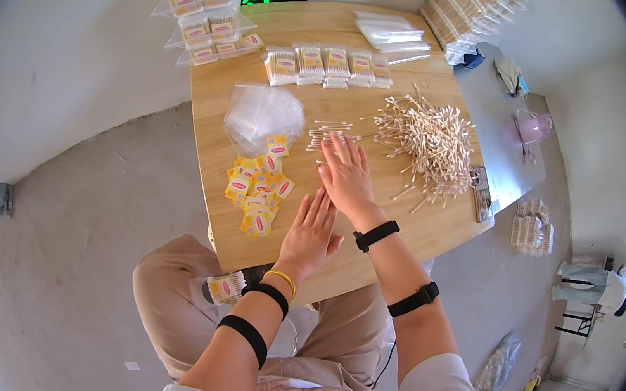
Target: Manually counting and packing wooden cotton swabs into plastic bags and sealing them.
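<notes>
My right hand (348,175) lies with its fingers stretched out over the near right side of a small group of cotton swabs (326,136). Those swabs lie side by side, roughly crosswise, and my fingers hide part of them. Closer to me, my left hand (311,233) is flat, fingers straight, its tips close to the right palm. Neither hand visibly grips anything. To the right spreads a big loose heap of cotton swabs (433,144). Yellow and white printed cards (258,200) are scattered on the left, below a stack of clear plastic bags (260,115).
Filled swab packs (335,65) stand in a row at the back of the wooden table (351,270). More packs are stacked in a tower (199,6) at back left. Clear film sheets (388,31) lie behind. A phone-like object (481,194) sits at the right edge.
</notes>
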Available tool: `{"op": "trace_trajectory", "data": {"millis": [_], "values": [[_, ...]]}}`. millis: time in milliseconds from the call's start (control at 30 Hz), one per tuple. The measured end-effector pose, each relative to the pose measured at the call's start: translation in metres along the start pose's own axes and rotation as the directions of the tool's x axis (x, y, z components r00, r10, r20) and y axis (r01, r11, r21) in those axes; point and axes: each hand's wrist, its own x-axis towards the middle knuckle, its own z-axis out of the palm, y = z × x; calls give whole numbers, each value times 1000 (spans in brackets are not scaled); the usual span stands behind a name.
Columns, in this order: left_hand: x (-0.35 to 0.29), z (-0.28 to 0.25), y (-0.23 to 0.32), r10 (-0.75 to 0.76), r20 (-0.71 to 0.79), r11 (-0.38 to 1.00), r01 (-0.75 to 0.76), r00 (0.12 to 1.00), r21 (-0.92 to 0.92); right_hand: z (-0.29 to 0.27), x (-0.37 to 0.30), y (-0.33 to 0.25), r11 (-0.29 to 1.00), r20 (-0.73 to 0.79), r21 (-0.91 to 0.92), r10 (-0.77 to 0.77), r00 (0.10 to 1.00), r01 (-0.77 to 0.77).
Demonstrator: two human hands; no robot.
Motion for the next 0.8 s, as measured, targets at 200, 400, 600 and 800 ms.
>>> {"op": "trace_trajectory", "data": {"millis": [200,400,600,800], "values": [[-1,-1,0,-12,-4,1000,12,1000,27,-19,10,8,978,-61,203,55,997,-42],[0,-1,1,-9,-1,1000,9,1000,14,-13,12,13,984,-77,177,30,997,-16],[0,-2,1,-15,15,999,14,1000,42,-10,20,15,982,-133,191,22,991,3],[0,-3,1,-14,26,998,12,1000,60,-8,27,18,988,-77,153,-1,997,13]]}}
